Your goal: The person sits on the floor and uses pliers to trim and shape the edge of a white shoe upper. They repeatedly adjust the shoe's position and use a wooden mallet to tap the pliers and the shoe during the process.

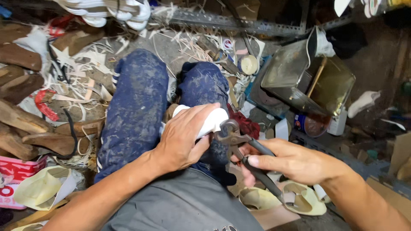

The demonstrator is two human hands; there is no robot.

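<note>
Two hands busy | left hand [186, 137] clamped over white shoe piece [212, 120] on the knee [205, 85] | right hand [291, 160] closed round pincers [239, 145], head biting the piece's edge | risk: pincers may slip or tear the edge if pulled askew, nipping left fingers | wooden lasts [21, 111] at floor's left edge

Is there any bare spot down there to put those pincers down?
Hardly. The likeliest patch is the dark floor right of the open metal tin. Left of the blue-trousered knees, brown wooden blocks and pale strips crowd the ground. Cream cutouts lie under the right hand, which holds the rusty pincers.
</note>
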